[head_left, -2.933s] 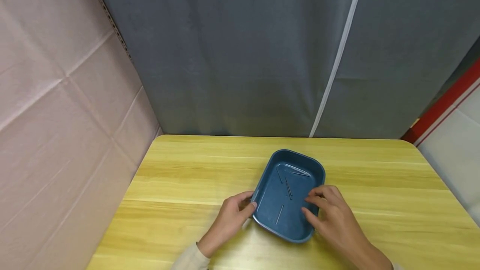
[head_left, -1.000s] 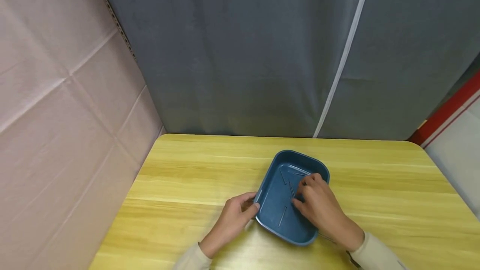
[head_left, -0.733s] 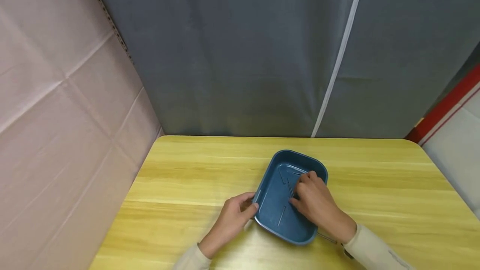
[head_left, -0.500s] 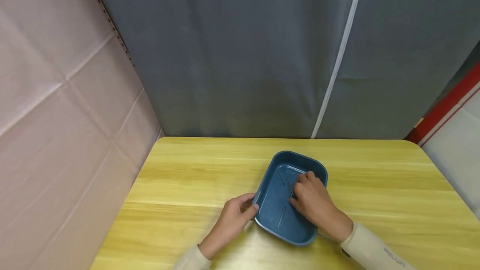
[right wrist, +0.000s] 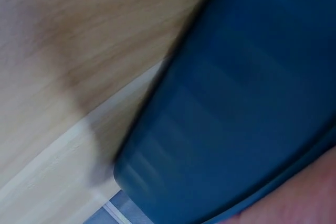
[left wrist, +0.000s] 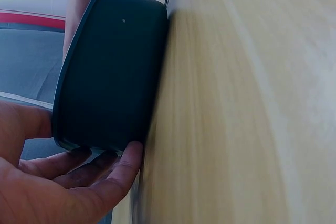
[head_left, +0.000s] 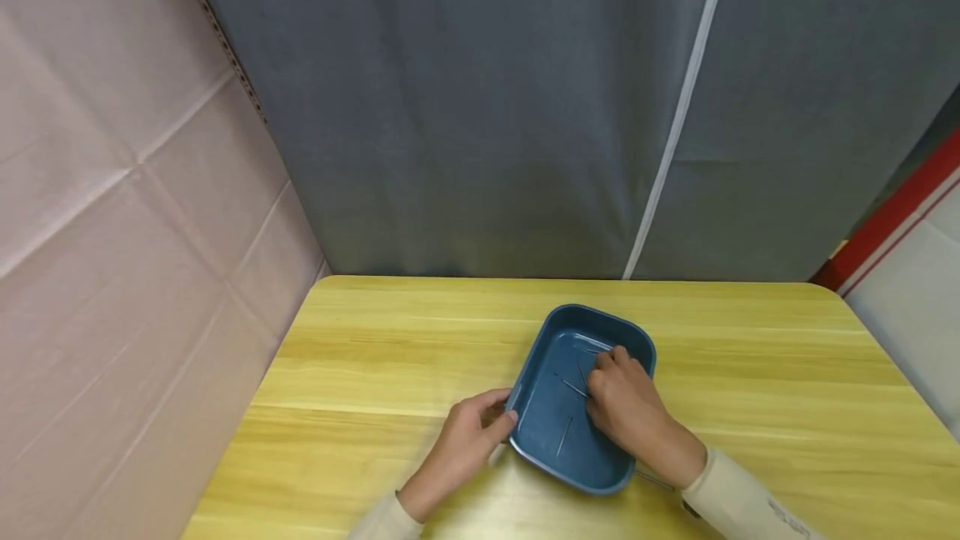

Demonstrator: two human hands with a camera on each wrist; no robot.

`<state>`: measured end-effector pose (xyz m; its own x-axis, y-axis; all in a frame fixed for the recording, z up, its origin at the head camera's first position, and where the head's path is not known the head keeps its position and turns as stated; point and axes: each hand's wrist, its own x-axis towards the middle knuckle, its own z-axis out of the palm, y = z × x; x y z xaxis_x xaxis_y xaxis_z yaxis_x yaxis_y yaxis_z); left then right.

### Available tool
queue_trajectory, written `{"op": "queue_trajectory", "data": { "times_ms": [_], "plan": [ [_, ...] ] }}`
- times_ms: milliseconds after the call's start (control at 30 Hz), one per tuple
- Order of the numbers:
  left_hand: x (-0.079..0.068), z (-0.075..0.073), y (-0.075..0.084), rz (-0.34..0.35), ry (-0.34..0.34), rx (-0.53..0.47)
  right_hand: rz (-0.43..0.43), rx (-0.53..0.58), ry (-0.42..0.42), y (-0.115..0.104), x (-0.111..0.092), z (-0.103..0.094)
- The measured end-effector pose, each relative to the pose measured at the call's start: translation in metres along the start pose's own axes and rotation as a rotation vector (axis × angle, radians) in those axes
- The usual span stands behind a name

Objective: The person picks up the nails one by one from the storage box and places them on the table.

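Note:
A blue rectangular tray (head_left: 534, 440) stands on the table, with several thin dark nails inside; one nail (head_left: 564, 437) lies toward its near end. My left hand (head_left: 461, 440) grips the tray's left side, thumb at the rim and fingers against the outer wall, as the left wrist view shows. Reaching over the right rim, my right hand (head_left: 626, 407) has its fingers curled down inside the tray. A nail (head_left: 573, 387) sticks out leftward from these fingertips, which are hidden behind the hand. The right wrist view shows mostly the tray's outer wall (right wrist: 226, 98).
Beside the tray's near right corner, another nail (head_left: 655, 481) lies on the wooden table (head_left: 390, 340), partly under the right forearm. A grey curtain (head_left: 480, 107) hangs behind the table, and a pale pink sheet (head_left: 150, 273) covers the left side.
My right hand has come from the right rim into the tray, and its fingers have closed. The nail at its fingertips has swung from steep to slanting leftward. The left hand stays on the tray.

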<state>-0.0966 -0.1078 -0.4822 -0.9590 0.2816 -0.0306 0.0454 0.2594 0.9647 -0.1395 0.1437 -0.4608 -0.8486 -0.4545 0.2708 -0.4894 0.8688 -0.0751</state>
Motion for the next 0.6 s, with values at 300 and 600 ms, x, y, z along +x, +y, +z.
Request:
{"op": "queue_trajectory", "data": {
  "times_ms": [300, 600],
  "plan": [
    [0.001, 0.001, 0.002, -0.007, -0.010, -0.012, -0.021, 0.050, 0.068, -0.001, -0.006, -0.006],
    [0.000, 0.001, 0.002, -0.001, 0.002, -0.003, -0.054, 0.144, 0.178, -0.001, -0.016, -0.015]
  ]
}}
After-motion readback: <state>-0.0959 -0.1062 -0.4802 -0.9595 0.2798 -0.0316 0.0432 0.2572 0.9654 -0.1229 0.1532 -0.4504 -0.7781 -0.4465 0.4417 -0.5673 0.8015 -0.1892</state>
